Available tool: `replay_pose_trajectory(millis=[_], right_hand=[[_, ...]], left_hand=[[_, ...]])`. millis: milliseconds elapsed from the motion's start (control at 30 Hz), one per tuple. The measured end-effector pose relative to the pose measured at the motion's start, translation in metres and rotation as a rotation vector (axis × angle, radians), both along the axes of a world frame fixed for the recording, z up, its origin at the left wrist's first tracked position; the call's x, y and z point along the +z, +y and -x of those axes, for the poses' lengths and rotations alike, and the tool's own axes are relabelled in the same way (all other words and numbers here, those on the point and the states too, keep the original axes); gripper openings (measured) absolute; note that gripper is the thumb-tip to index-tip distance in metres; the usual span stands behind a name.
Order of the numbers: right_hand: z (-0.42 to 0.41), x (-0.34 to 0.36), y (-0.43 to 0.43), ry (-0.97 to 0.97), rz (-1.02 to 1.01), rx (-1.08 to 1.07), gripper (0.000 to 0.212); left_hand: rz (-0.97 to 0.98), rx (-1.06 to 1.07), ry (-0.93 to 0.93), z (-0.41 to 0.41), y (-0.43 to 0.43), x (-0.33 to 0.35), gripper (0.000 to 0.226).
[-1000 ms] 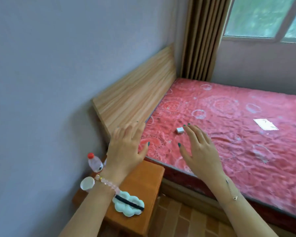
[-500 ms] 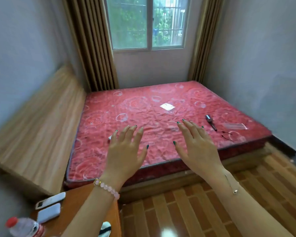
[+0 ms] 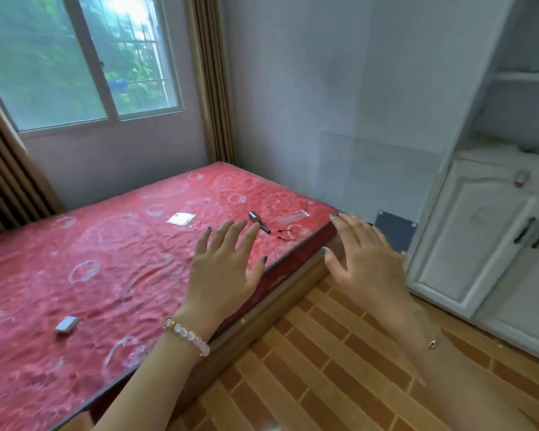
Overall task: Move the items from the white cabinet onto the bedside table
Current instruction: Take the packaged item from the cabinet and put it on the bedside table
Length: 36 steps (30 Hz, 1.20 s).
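We held our left hand and right hand out empty, fingers spread straight. The white cabinet stood right, near the red mattress.

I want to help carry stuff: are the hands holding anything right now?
No, the left hand and the right hand are both open with fingers spread, holding nothing.

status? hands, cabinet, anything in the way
Left hand and right hand open, holding nothing. White cabinet ahead right, doors shut, small item on its ledge. Bare floor between, bed corner at left.
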State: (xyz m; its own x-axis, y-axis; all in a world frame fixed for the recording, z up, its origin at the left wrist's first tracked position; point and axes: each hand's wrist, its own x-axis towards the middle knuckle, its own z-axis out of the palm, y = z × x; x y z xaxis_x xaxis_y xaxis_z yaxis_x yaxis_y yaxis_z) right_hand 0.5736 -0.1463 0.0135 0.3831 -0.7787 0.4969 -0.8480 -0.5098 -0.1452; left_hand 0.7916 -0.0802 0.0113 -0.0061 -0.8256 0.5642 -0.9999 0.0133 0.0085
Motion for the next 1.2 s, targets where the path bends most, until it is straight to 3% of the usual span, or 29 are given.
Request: replay_pose_trajectory(millis=[300,433,633,867,1200], right_hand=[[0.171,0.024,-0.044,-0.069,0.026,-0.257,0.061],[0.24,0.03,-0.062,-0.072,0.049,-0.334,0.071],[0.33,0.028,-0.081,-0.04,0.063,-0.464,0.066],[0.388,0.028,-0.114,-0.078,0.062,-0.528,0.052],[0.449,0.009,-0.217,-0.074,0.029,-0.606,0.061]], left_hand=[[0.051,-0.321,0.042,0.178,-0.104,0.024,0.053],[0.083,-0.382,0.003,0.25,-0.141,0.026,0.05],[0.049,-0.481,0.016,0.333,-0.184,0.021,0.053],[0.05,-0.568,-0.005,0.396,-0.24,0.025,0.054],[0.018,-0.65,0.002,0.468,-0.365,0.005,0.054]])
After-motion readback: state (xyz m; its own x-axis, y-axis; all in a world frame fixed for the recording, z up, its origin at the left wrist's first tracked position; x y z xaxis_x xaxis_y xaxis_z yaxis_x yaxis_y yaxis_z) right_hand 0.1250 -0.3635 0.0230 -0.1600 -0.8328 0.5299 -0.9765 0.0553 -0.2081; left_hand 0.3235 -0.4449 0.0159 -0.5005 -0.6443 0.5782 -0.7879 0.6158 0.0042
